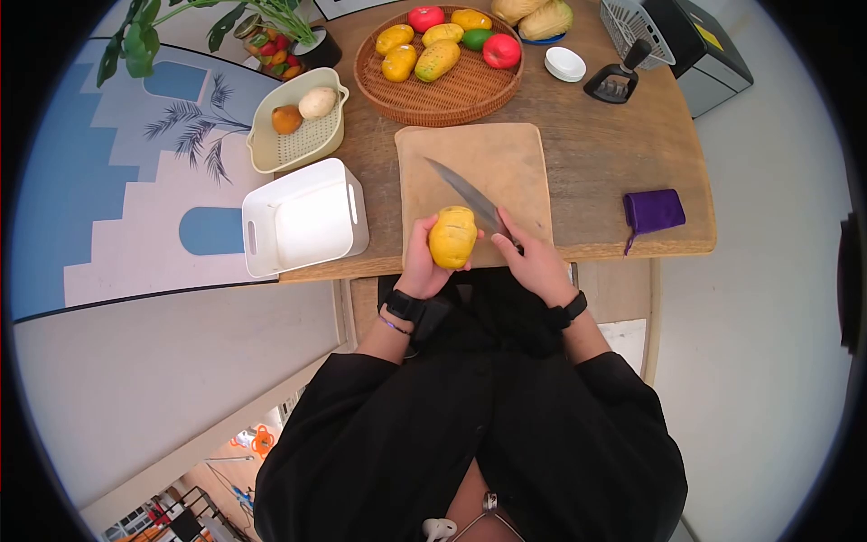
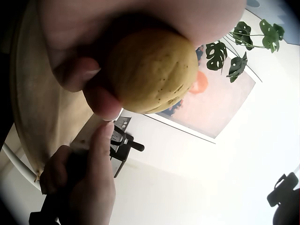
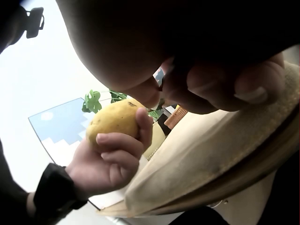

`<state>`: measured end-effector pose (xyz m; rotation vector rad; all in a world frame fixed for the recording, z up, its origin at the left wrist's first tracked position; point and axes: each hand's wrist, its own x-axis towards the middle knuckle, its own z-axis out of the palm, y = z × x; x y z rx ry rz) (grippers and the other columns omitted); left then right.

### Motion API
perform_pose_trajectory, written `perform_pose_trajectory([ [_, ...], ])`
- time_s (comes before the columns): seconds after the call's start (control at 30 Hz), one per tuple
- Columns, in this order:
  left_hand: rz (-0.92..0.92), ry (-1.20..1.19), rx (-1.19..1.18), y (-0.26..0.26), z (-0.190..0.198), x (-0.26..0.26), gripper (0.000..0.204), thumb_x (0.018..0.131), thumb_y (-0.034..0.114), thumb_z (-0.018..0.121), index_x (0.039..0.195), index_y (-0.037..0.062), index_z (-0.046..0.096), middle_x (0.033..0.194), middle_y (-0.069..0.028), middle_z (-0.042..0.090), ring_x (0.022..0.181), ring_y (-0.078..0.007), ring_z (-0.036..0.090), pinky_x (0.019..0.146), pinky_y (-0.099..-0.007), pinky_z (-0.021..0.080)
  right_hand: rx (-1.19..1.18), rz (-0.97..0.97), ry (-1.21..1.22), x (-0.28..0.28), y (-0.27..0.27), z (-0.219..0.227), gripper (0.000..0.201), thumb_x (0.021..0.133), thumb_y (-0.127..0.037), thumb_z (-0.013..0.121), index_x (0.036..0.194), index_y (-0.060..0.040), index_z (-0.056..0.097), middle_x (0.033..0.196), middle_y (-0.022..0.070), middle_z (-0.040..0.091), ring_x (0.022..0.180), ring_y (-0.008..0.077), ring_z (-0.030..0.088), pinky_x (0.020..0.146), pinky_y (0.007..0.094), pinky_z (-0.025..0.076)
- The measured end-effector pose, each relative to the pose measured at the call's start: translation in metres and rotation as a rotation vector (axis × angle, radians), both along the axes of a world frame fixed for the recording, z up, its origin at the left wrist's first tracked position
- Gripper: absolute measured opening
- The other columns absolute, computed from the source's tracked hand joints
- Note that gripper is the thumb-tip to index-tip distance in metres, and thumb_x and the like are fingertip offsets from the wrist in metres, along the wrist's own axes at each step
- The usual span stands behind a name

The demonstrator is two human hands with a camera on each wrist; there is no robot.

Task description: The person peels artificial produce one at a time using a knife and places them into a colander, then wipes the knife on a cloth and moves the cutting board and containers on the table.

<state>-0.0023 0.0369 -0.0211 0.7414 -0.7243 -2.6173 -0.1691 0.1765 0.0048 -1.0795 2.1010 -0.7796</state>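
My left hand [image 1: 422, 267] holds up a yellow mango [image 1: 452, 238] over the near edge of the tan cutting board [image 1: 492, 149], fingers curled round its sides. Dark specks and shallow creases mark the mango's skin in the left wrist view. Beside it, my right hand [image 1: 539, 268] grips the handle of a kitchen knife [image 1: 462, 188]. The long blade slants away to the far left above the board, its side close to the mango in the head view. Most of the handle is hidden by the right hand's fingers.
Beyond the board stands a round wicker tray [image 1: 433, 108] of fruit. To the left are a white bin [image 1: 302, 221] and a cream basket [image 1: 307, 144] with two round items. A purple pouch [image 1: 654, 210], a white dish [image 1: 565, 64] and a black-handled tool [image 1: 618, 79] lie right.
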Motion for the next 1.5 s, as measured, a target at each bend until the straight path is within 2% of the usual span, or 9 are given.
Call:
perform_pose_trajectory([
  [0.07,0.044,-0.030,0.025,0.001,0.003,-0.003,0.051,0.106,0.049,0.036,0.126,0.0086,0.060,0.107,-0.0142,0.072,0.080,-0.0234,0.067,0.066,-0.0351,0.054,0.048,0.001,0.044,0.000,0.000,-0.004,0.056,0.102,-0.044,0.059,0.154,-0.0267,0.049,0.106,0.0205,0.073,0.097,0.0400,0.071,0.084,0.0437,0.056],
  [0.17,0.038,-0.010,0.073,-0.004,-0.007,-0.001,0.054,0.107,0.052,0.035,0.127,0.0090,0.060,0.108,-0.0141,0.071,0.080,-0.0233,0.066,0.068,-0.0341,0.053,-0.219,-0.072,0.042,0.009,0.006,-0.012,0.056,0.101,-0.042,0.062,0.153,-0.0275,0.049,0.106,0.0192,0.074,0.094,0.0388,0.072,0.081,0.0423,0.057],
  [0.43,0.079,0.104,0.118,-0.006,-0.021,-0.007,0.065,0.103,0.068,0.040,0.126,0.0097,0.061,0.109,-0.0126,0.071,0.094,-0.0225,0.070,0.086,-0.0383,0.058,-0.314,0.251,0.382,0.041,0.015,-0.009,0.067,0.094,-0.044,0.071,0.156,-0.0336,0.046,0.061,0.0119,0.061,0.052,0.0319,0.063,0.050,0.0419,0.050],
  [0.67,0.123,-0.060,0.052,0.000,-0.025,-0.005,0.063,0.105,0.064,0.039,0.130,0.0100,0.060,0.114,-0.0116,0.071,0.101,-0.0230,0.070,0.086,-0.0406,0.058,-0.342,0.194,0.390,0.040,0.007,-0.007,0.066,0.095,-0.044,0.069,0.156,-0.0340,0.045,0.060,0.0127,0.061,0.051,0.0316,0.063,0.049,0.0411,0.050],
  [0.93,0.097,-0.166,0.006,0.002,-0.004,-0.003,0.046,0.107,0.050,0.040,0.124,0.0124,0.060,0.107,-0.0056,0.069,0.089,-0.0199,0.064,0.072,-0.0375,0.052,-0.169,-0.017,-0.075,0.005,-0.005,-0.034,0.053,0.101,-0.042,0.061,0.151,-0.0257,0.053,0.101,0.0201,0.074,0.088,0.0374,0.072,0.079,0.0412,0.057],
  [1.17,0.053,-0.060,0.015,-0.004,-0.022,0.002,0.049,0.106,0.052,0.041,0.124,0.0094,0.060,0.105,-0.0044,0.069,0.089,-0.0202,0.067,0.070,-0.0354,0.053,-0.245,-0.081,-0.120,0.012,-0.002,-0.015,0.053,0.101,-0.041,0.062,0.151,-0.0249,0.053,0.103,0.0198,0.074,0.089,0.0373,0.072,0.078,0.0400,0.056],
  [1.27,-0.030,0.074,0.020,-0.007,-0.022,0.000,0.051,0.106,0.053,0.042,0.124,0.0085,0.060,0.106,-0.0051,0.070,0.095,-0.0207,0.068,0.078,-0.0367,0.055,-0.305,0.047,0.073,0.021,0.008,0.006,0.060,0.098,-0.042,0.066,0.154,-0.0279,0.050,0.090,0.0176,0.074,0.075,0.0360,0.072,0.067,0.0406,0.056],
  [1.33,0.238,-0.107,0.106,0.002,-0.016,-0.012,0.056,0.106,0.057,0.041,0.126,0.0079,0.061,0.108,-0.0099,0.071,0.097,-0.0237,0.069,0.088,-0.0377,0.055,-0.222,0.255,0.310,0.024,0.012,0.011,0.067,0.095,-0.043,0.070,0.156,-0.0320,0.046,0.071,0.0151,0.067,0.060,0.0335,0.067,0.056,0.0413,0.053],
  [1.5,0.126,0.017,0.050,-0.003,-0.021,-0.009,0.056,0.105,0.057,0.043,0.127,0.0086,0.061,0.110,-0.0128,0.071,0.102,-0.0233,0.069,0.094,-0.0394,0.054,-0.311,0.297,0.416,0.032,0.013,0.001,0.068,0.094,-0.045,0.071,0.156,-0.0355,0.045,0.058,0.0127,0.056,0.051,0.0312,0.061,0.051,0.0417,0.050],
])
